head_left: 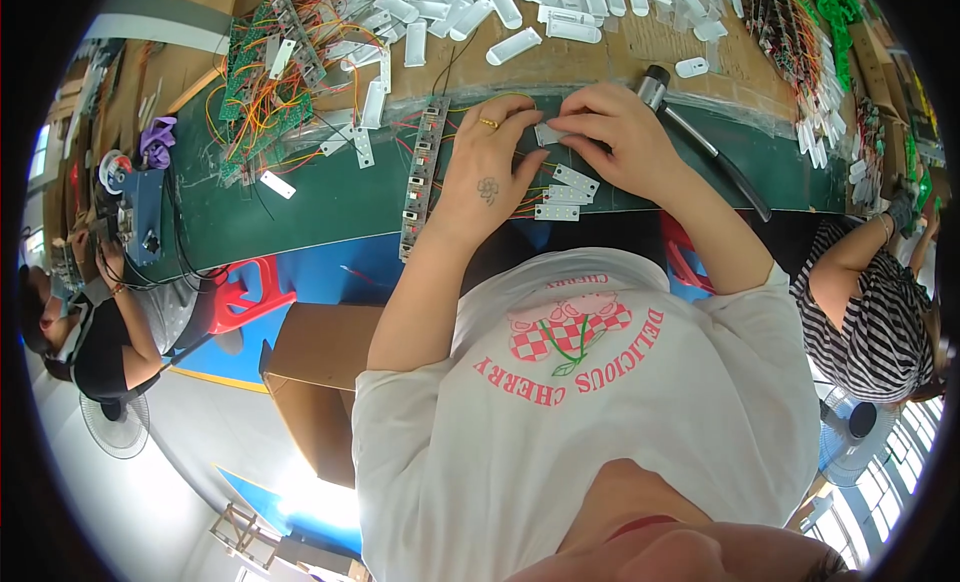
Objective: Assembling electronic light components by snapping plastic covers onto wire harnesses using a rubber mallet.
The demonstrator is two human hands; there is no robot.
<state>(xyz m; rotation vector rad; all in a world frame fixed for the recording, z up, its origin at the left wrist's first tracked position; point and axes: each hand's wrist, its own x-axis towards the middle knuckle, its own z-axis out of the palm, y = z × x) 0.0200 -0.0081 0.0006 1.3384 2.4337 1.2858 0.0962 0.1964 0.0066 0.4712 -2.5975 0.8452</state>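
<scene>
A small whitish rectangular piece (547, 134) sits between my two hands over the green table; its exact kind is too small to tell. My right hand (618, 132) pinches its right side between thumb and fingers. My left hand (492, 162) is curled at its left side, fingertips close to the piece; what they grip is partly hidden. Just below the hands, several white LED boards (565, 195) lie fanned out at the table's near edge, with thin wires beside them. Left of my left hand stretches a long strip of small switch boards (424, 177).
A hammer (712, 147) lies right of my right hand. White plastic covers (515, 45) are heaped at the back. Wired circuit boards (270, 102) pile up at left, more wired parts (800, 72) at right. A blue box-shaped device (143, 212) stands far left. Co-workers sit both sides.
</scene>
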